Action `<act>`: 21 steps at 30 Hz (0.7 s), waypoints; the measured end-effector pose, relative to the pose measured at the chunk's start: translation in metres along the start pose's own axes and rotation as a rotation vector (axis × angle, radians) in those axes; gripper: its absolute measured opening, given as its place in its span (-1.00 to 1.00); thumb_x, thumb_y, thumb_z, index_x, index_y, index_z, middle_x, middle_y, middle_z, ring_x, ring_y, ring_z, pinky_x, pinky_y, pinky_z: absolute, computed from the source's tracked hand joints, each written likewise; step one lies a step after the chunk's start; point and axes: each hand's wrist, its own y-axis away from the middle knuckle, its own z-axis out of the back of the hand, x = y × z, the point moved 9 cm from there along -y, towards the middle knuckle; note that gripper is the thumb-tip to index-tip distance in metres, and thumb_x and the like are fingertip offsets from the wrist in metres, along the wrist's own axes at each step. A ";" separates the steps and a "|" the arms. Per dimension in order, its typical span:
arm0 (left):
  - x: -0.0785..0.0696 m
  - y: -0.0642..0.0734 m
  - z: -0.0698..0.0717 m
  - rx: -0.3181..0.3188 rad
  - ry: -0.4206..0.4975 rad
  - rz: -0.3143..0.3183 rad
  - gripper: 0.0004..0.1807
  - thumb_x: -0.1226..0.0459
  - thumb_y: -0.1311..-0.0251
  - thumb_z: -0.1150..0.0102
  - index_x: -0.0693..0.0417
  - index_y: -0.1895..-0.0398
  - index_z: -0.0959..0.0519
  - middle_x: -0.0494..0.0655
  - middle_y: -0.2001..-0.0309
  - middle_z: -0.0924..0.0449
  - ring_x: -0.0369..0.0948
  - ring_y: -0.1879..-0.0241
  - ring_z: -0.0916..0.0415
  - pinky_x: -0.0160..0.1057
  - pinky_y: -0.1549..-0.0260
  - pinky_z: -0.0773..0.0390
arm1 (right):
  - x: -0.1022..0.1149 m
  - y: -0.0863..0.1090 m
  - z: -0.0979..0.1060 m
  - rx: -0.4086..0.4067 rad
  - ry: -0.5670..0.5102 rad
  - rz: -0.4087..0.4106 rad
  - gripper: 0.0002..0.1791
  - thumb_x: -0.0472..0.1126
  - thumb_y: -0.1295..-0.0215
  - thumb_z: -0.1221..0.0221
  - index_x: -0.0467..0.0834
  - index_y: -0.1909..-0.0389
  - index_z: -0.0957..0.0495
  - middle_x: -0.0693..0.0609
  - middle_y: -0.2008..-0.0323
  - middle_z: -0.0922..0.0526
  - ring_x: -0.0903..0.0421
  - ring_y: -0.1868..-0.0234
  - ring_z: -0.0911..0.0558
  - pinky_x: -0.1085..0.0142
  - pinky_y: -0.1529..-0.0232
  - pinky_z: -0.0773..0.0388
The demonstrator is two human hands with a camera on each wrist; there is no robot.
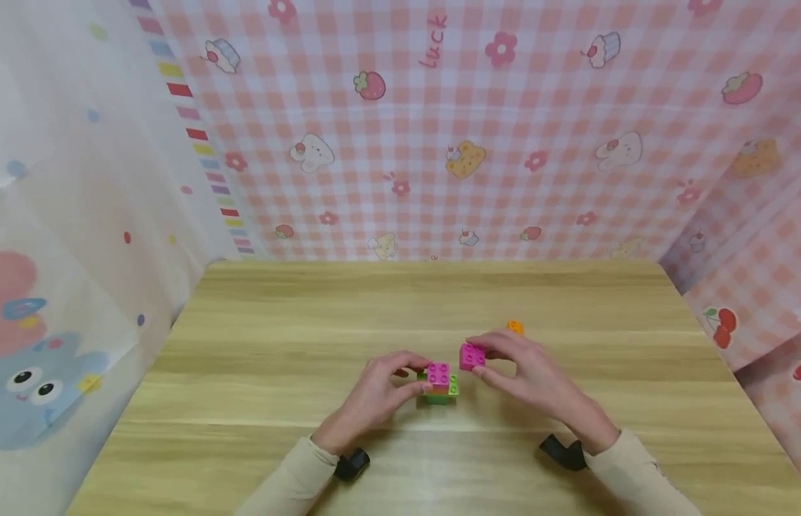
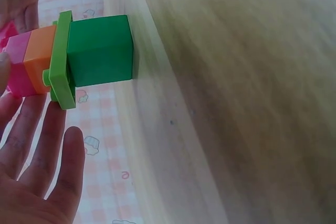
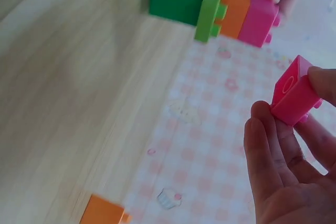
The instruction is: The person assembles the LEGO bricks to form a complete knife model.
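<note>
A small stack of toy building bricks stands upright on the table. Its dark green brick (image 2: 101, 51) is at the bottom, then a thin light green plate (image 2: 63, 61), an orange brick (image 2: 40, 56) and a pink brick (image 1: 438, 373) on top. My left hand (image 1: 377, 393) grips the stack near its top, thumb at the near side and fingers behind. To the right and slightly above, my right hand (image 1: 536, 374) pinches a second pink brick (image 1: 472, 356) between thumb and fingers. In the right wrist view this brick is apart from the stack, its hollow underside partly showing.
Another orange brick (image 1: 515, 327) lies on the wooden table (image 1: 310, 308) just beyond the right hand. A pink checked cloth (image 1: 400, 129) hangs behind the table's far edge. Black straps (image 1: 353, 464) are at both wrists.
</note>
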 end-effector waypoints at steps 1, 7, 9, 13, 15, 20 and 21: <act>0.000 0.000 0.001 -0.004 0.001 -0.001 -0.66 0.27 -0.28 -0.41 0.18 -0.09 -0.66 -0.04 -0.01 -0.73 -0.11 0.00 -0.66 -0.19 -0.02 -0.67 | 0.003 -0.001 -0.002 0.000 -0.013 -0.001 -0.59 -0.17 -0.40 -0.35 -0.17 -0.21 -0.61 0.06 -0.06 -0.69 0.10 0.02 -0.73 0.09 -0.02 -0.71; -0.002 -0.001 0.001 -0.008 -0.011 -0.023 -0.64 0.27 -0.24 -0.44 0.15 -0.08 -0.67 -0.08 -0.01 -0.74 -0.13 -0.03 -0.67 -0.18 -0.04 -0.67 | 0.011 -0.008 -0.016 0.030 -0.049 -0.016 -0.62 -0.14 -0.39 -0.36 -0.14 -0.17 -0.63 0.06 -0.07 -0.70 0.09 -0.02 -0.71 0.14 -0.07 -0.69; -0.002 -0.001 0.001 -0.008 -0.013 -0.023 -0.63 0.26 -0.23 -0.45 0.15 -0.08 -0.67 -0.07 -0.01 -0.74 -0.13 -0.03 -0.67 -0.18 -0.04 -0.67 | 0.014 -0.009 -0.020 0.036 -0.043 -0.005 -0.63 -0.15 -0.38 -0.37 -0.11 -0.16 -0.64 0.08 -0.06 -0.70 0.11 -0.04 -0.70 0.15 -0.07 -0.68; -0.003 -0.002 0.003 -0.018 -0.019 -0.031 -0.66 0.29 -0.24 -0.45 0.17 -0.06 -0.68 -0.05 0.01 -0.75 -0.12 -0.02 -0.68 -0.13 -0.03 -0.68 | 0.019 -0.012 -0.026 0.027 -0.015 0.052 -0.64 -0.17 -0.34 -0.40 -0.08 -0.13 -0.66 0.13 -0.03 -0.71 0.15 -0.04 -0.69 0.17 -0.07 -0.68; -0.004 -0.002 0.004 -0.022 -0.024 -0.038 -0.67 0.30 -0.23 -0.46 0.18 -0.05 -0.69 -0.03 0.02 -0.76 -0.10 -0.01 -0.68 -0.10 -0.02 -0.69 | 0.022 -0.013 -0.029 0.021 -0.002 0.085 -0.64 -0.19 -0.33 -0.41 -0.08 -0.12 -0.67 0.13 -0.01 -0.71 0.16 -0.02 -0.68 0.17 -0.05 -0.69; -0.002 -0.002 0.003 -0.031 -0.028 -0.044 -0.68 0.32 -0.22 -0.47 0.20 -0.02 -0.70 -0.02 0.02 -0.76 -0.10 0.01 -0.69 -0.13 0.00 -0.70 | 0.026 -0.014 -0.033 0.017 0.015 0.132 -0.63 -0.22 -0.31 -0.42 -0.10 -0.12 -0.67 0.11 -0.02 -0.70 0.14 -0.02 -0.69 0.16 -0.04 -0.69; -0.002 -0.001 0.002 -0.031 -0.026 -0.041 -0.68 0.32 -0.22 -0.47 0.19 -0.02 -0.70 -0.02 0.02 -0.76 -0.11 0.01 -0.69 -0.15 0.00 -0.69 | 0.027 -0.014 -0.034 0.018 0.018 0.139 -0.63 -0.23 -0.30 -0.42 -0.10 -0.12 -0.67 0.10 -0.02 -0.70 0.14 -0.02 -0.69 0.16 -0.05 -0.69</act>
